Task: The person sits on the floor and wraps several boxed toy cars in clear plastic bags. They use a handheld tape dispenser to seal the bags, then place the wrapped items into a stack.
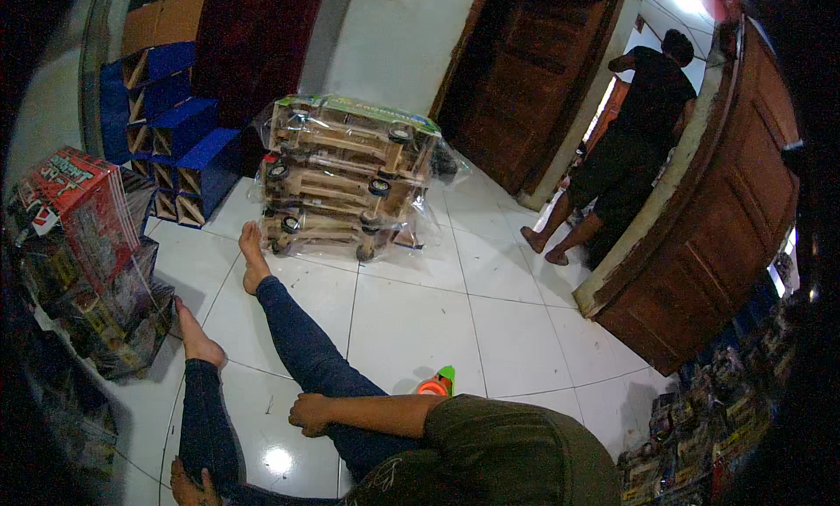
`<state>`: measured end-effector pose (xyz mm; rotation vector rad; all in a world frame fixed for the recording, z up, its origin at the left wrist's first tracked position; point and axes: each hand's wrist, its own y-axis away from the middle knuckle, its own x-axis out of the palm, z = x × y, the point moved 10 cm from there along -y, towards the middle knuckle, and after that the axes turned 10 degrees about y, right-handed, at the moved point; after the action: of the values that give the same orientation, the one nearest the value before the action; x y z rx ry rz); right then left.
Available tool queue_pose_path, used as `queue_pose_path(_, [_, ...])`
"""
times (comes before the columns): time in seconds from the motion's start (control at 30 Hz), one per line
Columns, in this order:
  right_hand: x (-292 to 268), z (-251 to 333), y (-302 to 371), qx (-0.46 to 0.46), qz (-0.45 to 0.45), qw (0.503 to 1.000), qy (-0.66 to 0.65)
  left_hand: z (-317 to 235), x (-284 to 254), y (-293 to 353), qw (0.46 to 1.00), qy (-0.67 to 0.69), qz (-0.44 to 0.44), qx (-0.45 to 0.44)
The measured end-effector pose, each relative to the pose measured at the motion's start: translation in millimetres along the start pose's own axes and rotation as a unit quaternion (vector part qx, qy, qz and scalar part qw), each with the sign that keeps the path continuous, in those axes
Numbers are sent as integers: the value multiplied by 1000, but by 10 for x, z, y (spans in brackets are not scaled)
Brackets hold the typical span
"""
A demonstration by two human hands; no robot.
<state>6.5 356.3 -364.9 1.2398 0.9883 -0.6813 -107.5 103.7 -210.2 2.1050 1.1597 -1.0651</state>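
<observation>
I am seated on the floor with both legs, in dark blue jeans, stretched out ahead. My right hand (311, 414) rests on the right leg with its fingers curled in and nothing visible in them. Down at the lower left, my left hand (191, 486) lies against the left leg, its thumb and fingers apart; part of it is cut off by the picture's edge. Beyond my feet stands a clear plastic-wrapped bundle of wooden toy vehicles (341, 187), wheels facing me. An orange and green object (435, 383), perhaps a tape dispenser, sits on the floor beside my right thigh.
Wrapped packs with a red label (83, 191) are stacked at left, near blue open-ended boxes (197, 156). More wrapped items (709, 418) lie at lower right. A person in dark clothes (643, 130) stands in the doorway, beside a brown wooden door (700, 235). White tiles cover the floor.
</observation>
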Motion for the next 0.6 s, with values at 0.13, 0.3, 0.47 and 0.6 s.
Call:
queue_pose_path(0.13, [7, 4, -39, 7, 3, 1000, 12, 84, -14, 6, 1000, 14, -24, 10])
queue_pose_path(0.3, [39, -2, -59, 15, 33, 999, 23, 80, -93, 36, 997, 0, -70, 9])
queue_pose_path(0.47, [8, 12, -41, 8, 20, 1000, 20, 310, -44, 59, 995, 19, 11, -102])
queue_pose_path(0.6, [15, 17, -52, 14, 10, 1000, 17, 435, -11, 56, 990, -23, 53, -128])
